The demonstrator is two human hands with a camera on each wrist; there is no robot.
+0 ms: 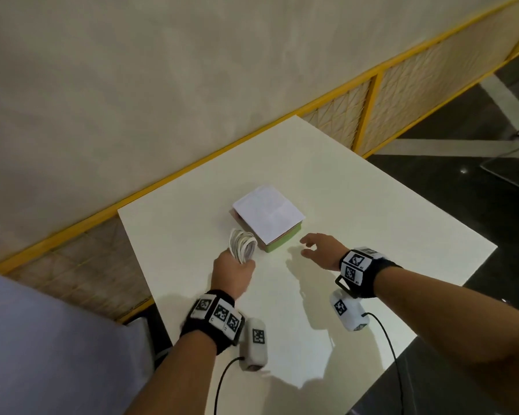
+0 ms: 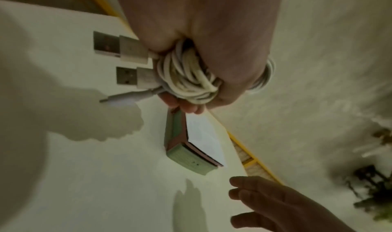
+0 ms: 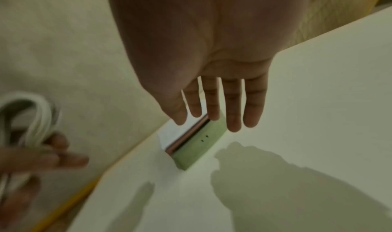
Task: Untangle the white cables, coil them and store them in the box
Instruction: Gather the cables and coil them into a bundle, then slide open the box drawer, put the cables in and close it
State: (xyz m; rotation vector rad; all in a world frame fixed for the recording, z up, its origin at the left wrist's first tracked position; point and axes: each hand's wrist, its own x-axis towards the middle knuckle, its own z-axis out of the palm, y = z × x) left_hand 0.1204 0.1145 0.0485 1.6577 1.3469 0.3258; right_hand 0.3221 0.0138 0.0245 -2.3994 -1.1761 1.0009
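My left hand [image 1: 232,272] grips a coiled bundle of white cables [image 1: 242,245] just left of the box's near corner. In the left wrist view the coil [image 2: 186,78] sits in my fist, with two USB plugs [image 2: 127,59] and a thin plug sticking out. The box [image 1: 268,218] is green with a pink rim and a white lid, closed, at the middle of the table. My right hand [image 1: 312,245] hovers open just right of the box's near end, its straight fingers [image 3: 233,104] spread above the green side [image 3: 199,145].
The white table [image 1: 357,205] stands against a beige wall with a yellow-framed mesh barrier [image 1: 369,115]. Its right edge drops to a dark floor [image 1: 462,369]. Black leads hang from both wrist cameras.
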